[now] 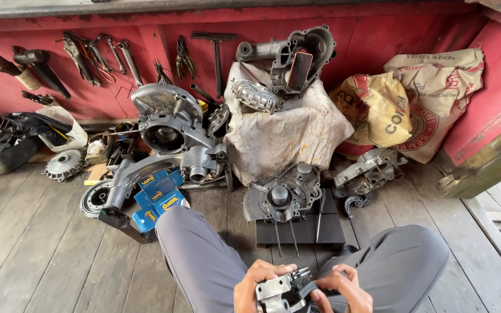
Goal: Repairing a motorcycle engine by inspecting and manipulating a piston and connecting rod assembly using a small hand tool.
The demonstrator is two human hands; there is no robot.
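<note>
Bare planks left; engine case (282,197) ahead.

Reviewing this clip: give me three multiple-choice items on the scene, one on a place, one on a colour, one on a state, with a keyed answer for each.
1. Where do the pliers and wrenches sit?
A. on the red wall
B. on the sacks
C. on the person's lap

2. What colour are the small boxes beside the person's knee?
A. green
B. blue
C. white

3. How is the small metal part held?
A. lying loose on the floor
B. by one hand only
C. by both hands

Answers:
1 A, they hang along the red boards.
2 B, blue with yellow marks.
3 C, the left hand and the right hand both grip it over the lap.
</note>
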